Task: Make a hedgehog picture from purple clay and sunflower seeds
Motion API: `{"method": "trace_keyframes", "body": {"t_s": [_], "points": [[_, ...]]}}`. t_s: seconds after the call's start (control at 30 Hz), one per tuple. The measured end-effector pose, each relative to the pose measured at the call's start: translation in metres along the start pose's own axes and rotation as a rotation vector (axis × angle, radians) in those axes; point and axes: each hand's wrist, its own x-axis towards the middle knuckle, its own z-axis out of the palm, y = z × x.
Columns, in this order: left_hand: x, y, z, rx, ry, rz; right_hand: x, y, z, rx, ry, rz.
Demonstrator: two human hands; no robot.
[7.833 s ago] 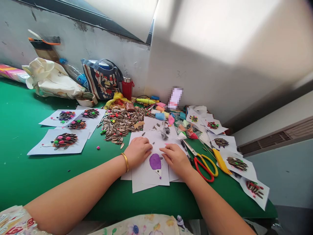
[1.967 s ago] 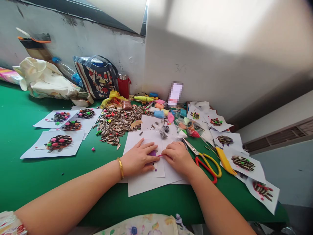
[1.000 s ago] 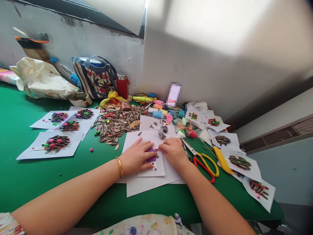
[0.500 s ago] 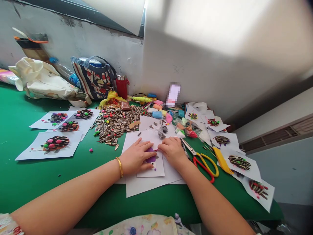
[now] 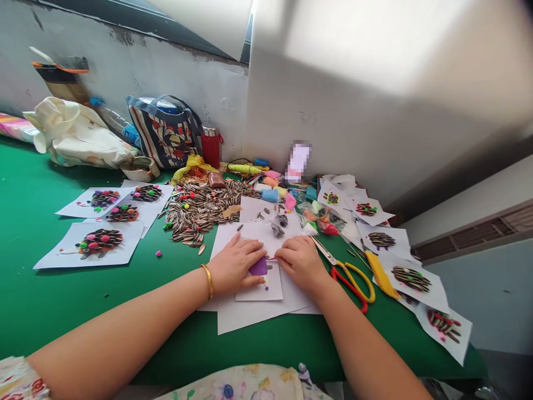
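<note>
My left hand [image 5: 238, 263] lies with its fingers spread on a small white card [image 5: 272, 290], beside and partly over a flat purple piece [image 5: 259, 266]. Dark bits and a small purple dot show on the card below that piece. Just right of it, my right hand [image 5: 300, 260] has its fingers bent, the thumb and forefinger pinched on a thin pink tip [image 5: 271, 258] at the card's edge. What else those fingers hold is hidden. Larger white sheets [image 5: 241, 321] lie under the card. Scissors [image 5: 347, 272] with red and yellow handles rest right of my right hand.
Beyond my hands lie a heap of striped seeds [image 5: 204, 208], a blue clay pack [image 5: 270, 195] and bagged clay. Seed-decorated cards [image 5: 104, 261] lie left, more [image 5: 437, 291] along the right edge. A yellow comb-like strip [image 5: 381, 275], bags [image 5: 164, 136] and a red bottle [image 5: 211, 147] stand out.
The whole view has shifted slightly. My left fingers have moved a little on the card, and my right hand sits slightly farther from them, with the pink tip between them.
</note>
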Motion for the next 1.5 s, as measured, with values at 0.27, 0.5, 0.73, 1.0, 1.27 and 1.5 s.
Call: {"method": "trace_keyframes", "body": {"t_s": [0.27,0.5,0.73,1.0,1.27,1.5], "points": [[0.001,0.0,0.001,0.011,0.007,0.001,0.002,-0.001,0.007,-0.078,0.005,-0.021],[0.001,0.001,-0.001,0.015,-0.013,-0.005,0.001,-0.001,0.006,-0.078,0.008,-0.032],[0.0,-0.001,0.001,0.011,-0.011,-0.001,0.002,-0.001,0.008,-0.093,0.023,-0.011],[0.001,0.001,-0.002,0.009,-0.031,-0.003,0.002,0.002,0.011,-0.115,0.053,-0.012],[-0.001,-0.001,-0.002,-0.014,-0.025,-0.001,-0.004,0.011,0.003,-0.004,0.062,0.049],[-0.001,-0.002,-0.002,0.011,-0.03,0.017,-0.004,0.016,0.005,0.052,0.058,0.107]]}}
